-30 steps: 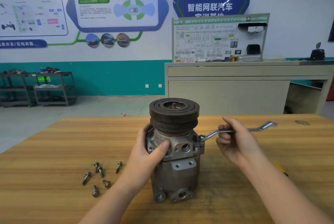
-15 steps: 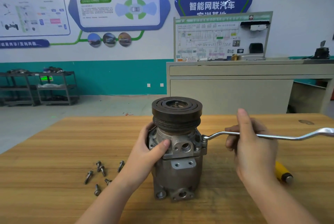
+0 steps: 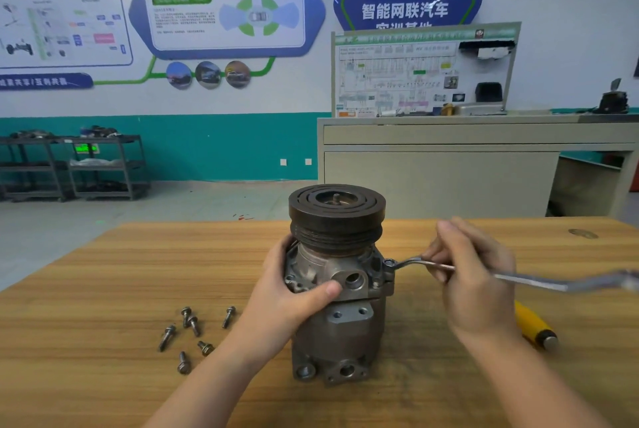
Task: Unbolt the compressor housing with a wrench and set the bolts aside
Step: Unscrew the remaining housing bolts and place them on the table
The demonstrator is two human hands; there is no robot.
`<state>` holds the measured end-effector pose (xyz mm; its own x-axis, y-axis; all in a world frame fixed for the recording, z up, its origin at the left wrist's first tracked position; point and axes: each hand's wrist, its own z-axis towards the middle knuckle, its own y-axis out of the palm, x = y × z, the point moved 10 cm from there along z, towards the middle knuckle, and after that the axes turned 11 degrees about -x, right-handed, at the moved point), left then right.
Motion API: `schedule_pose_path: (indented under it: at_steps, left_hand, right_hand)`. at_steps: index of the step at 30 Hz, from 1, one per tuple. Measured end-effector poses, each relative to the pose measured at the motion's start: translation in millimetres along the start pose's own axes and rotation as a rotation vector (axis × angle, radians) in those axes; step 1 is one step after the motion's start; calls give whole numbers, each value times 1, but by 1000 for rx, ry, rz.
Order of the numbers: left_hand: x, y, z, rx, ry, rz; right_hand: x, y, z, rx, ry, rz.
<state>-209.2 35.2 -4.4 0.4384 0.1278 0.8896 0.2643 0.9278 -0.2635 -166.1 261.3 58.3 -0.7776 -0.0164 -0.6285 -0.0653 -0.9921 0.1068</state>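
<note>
While the left hand [image 3: 287,293] keeps gripping the upright compressor [image 3: 337,289] at desk [image 3: 103,289] centre, the wrench [image 3: 484,274] handle now points toward four o'clock, lower than before. Right hand [image 3: 473,275] fingers curl around its shaft, ring end on the housing bolt [image 3: 389,262]. Six loose bolts [image 3: 193,334] lie at eight o'clock.

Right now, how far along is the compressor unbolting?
Done: six bolts lie loose on the table, left of the compressor. In hand: the left hand grips the housing, and the right hand holds the wrench, whose ring end sits on a bolt at the housing's right flange. Left: that bolt is not out yet; any on the far side are hidden.
</note>
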Motion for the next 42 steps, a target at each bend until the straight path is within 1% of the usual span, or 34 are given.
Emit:
schedule_pose_path:
  at_steps: [2,5,6,7,8,10,12,15,18,21,26,28,29,30,31,33,35,37,39,40,42]
  left_hand:
    - [1,1,1,-17,-14,31]
    - [2,-1,1,-21,-26,64]
    - [2,-1,1,-20,-29,69]
    - [2,0,1,-21,-32,73]
    - [2,0,1,-22,-32,78]
    - [3,0,1,-21,-28,82]
    - [5,1,0,-21,-33,85]
    - [5,0,-1,-12,-49,107]
    - [6,1,-1,-15,-53,119]
    - [7,0,-2,-12,-51,118]
    - [7,1,-2,-17,-56,140]
    - [7,1,-2,-19,-55,145]
    - [7,1,-1,-20,-53,148]
    - [7,1,-1,-23,-53,152]
    - [7,1,-1,-24,-54,151]
    - [6,1,-1,-17,-50,133]
    - [5,0,0,-8,-46,124]
    - [4,0,0,-4,-37,125]
    - [4,-1,0,2,-28,125]
    - [3,-1,0,5,-26,126]
    - [3,0,0,7,-23,125]
  right_hand:
    - [33,-9,11,54,205,290]
    - [80,-5,9,56,547,545]
    - [90,-2,3,58,631,619]
    - [96,-1,0,77,668,666]
    - [98,-4,-2,114,667,683]
    - [92,-15,0,223,606,652]
    - [76,-28,0,318,510,527]
    - [48,-36,-5,348,363,297]
    - [25,-30,-9,314,262,154]
    - [5,-18,-12,233,142,-18]
    - [-40,20,-28,33,-202,-416]
    - [-53,37,-35,13,-330,-553]
    - [-54,37,-37,39,-350,-560]
    - [-51,32,-37,82,-333,-516]
    - [-43,22,-35,138,-271,-424]
    - [-16,-1,-28,242,-73,-140]
    - [13,-12,-16,256,79,146]
    - [40,-12,3,189,214,354]
    - [70,1,21,75,412,587]
    - [82,11,27,11,515,664]
    - [99,32,34,-125,668,724]
